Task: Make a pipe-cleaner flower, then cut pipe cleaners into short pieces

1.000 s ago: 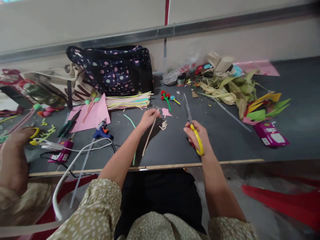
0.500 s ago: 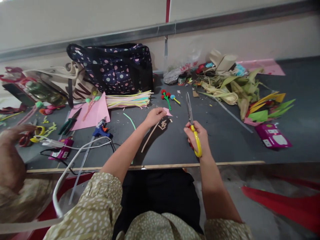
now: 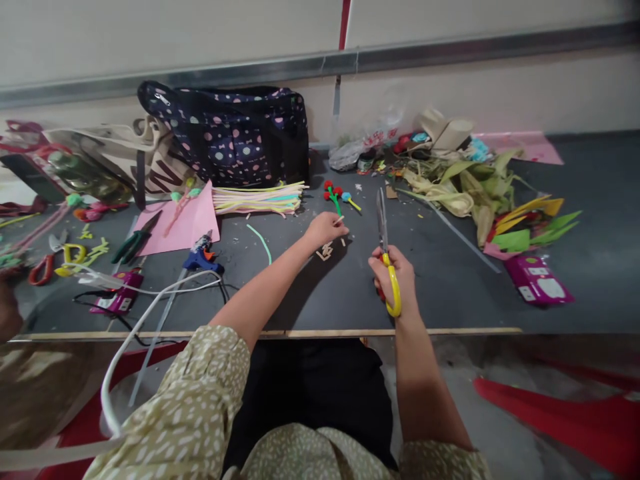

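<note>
My left hand (image 3: 326,232) is pinched over the middle of the table, with the end of a pale strip (image 3: 340,220) poking out above its fingers. Just below it lie several short beige pieces (image 3: 325,252). My right hand (image 3: 395,280) grips yellow-handled scissors (image 3: 383,223), their blades pointing away from me and nearly together. Beyond my left hand lies a green stem with red pompoms (image 3: 335,197), beside a blue pompom on a yellow stem (image 3: 353,200).
Striped pipe cleaners (image 3: 260,199) lie before a dark patterned bag (image 3: 230,137). A blue glue gun (image 3: 201,257), pliers (image 3: 135,243) and pink paper (image 3: 177,223) are at left. Corn husks (image 3: 460,190) and a purple pack (image 3: 537,280) are at right. Another person's hand (image 3: 7,312) shows at the left edge.
The long beige strip that hung below my left hand and the pink scrap at its fingertips no longer show. The other person's hand has drawn back from the red and yellow scissors at left.
</note>
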`<state>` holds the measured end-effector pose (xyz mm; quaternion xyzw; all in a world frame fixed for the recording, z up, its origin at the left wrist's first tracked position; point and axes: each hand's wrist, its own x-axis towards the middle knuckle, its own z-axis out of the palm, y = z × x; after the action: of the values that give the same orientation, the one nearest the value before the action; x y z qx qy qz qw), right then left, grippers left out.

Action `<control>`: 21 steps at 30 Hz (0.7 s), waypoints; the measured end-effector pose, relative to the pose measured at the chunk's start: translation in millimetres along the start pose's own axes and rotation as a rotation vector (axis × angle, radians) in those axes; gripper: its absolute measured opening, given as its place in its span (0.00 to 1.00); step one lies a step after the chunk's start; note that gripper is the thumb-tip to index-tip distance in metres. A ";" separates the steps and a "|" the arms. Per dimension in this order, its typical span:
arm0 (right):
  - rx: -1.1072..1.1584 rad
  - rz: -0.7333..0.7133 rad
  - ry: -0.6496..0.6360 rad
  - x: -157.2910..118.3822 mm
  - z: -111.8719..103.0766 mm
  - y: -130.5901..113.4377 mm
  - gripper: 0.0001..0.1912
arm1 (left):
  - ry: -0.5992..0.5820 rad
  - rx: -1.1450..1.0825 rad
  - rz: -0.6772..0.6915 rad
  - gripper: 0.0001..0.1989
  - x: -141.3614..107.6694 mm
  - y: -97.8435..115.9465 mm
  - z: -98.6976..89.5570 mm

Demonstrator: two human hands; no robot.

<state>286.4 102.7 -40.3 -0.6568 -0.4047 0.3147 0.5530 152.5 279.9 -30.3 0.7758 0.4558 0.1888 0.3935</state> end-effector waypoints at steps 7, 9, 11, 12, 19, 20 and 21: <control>0.035 0.001 -0.012 -0.7 -1.6 -0.9 0.11 | -0.103 0.388 -0.010 0.11 14.0 23.1 32.9; 0.056 0.013 -0.010 -1.0 -1.8 -1.4 0.11 | -0.117 0.404 -0.042 0.08 14.4 25.5 40.6; 0.076 0.023 -0.008 -1.3 -2.0 -1.3 0.11 | -0.117 0.386 -0.052 0.05 16.2 26.0 42.1; 0.083 0.026 -0.008 -1.5 -2.2 -1.0 0.11 | -0.109 0.370 -0.052 0.05 18.2 25.3 39.5; 0.060 -0.004 0.017 -2.7 -3.1 2.7 0.11 | 0.240 -0.012 -0.208 0.12 44.4 0.4 -26.7; 0.055 -0.009 0.020 -2.9 -3.0 3.2 0.11 | 0.243 -0.088 -0.259 0.18 45.6 -4.7 -34.9; 0.051 -0.014 0.021 -3.1 -2.8 3.6 0.11 | 0.242 -0.126 -0.288 0.22 45.3 -9.4 -40.8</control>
<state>288.1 98.5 -43.5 -0.6431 -0.3951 0.3141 0.5759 143.9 339.1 -15.4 0.6482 0.5932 0.2504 0.4065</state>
